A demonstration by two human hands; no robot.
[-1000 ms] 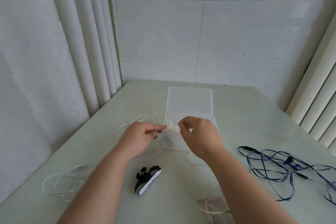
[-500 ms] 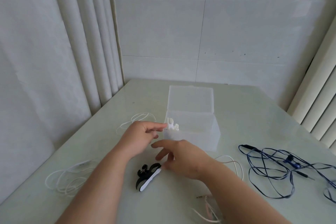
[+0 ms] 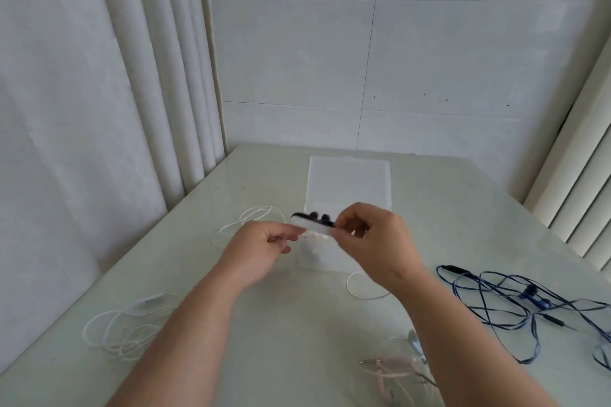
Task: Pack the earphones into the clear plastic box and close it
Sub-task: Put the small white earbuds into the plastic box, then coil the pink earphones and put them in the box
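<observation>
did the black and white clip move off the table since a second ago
Yes. The black and white clip left the table near the person and is now held up between both hands, farther away, in front of the clear plastic box.

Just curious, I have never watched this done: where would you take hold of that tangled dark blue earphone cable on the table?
Probably at the dense knot around the blue earbuds of the dark blue earphone cable, coming straight down from above. It lies flat and loose on the pale table, so a pinch there should gather several loops at once; a single strand would likely trail the rest.
</observation>
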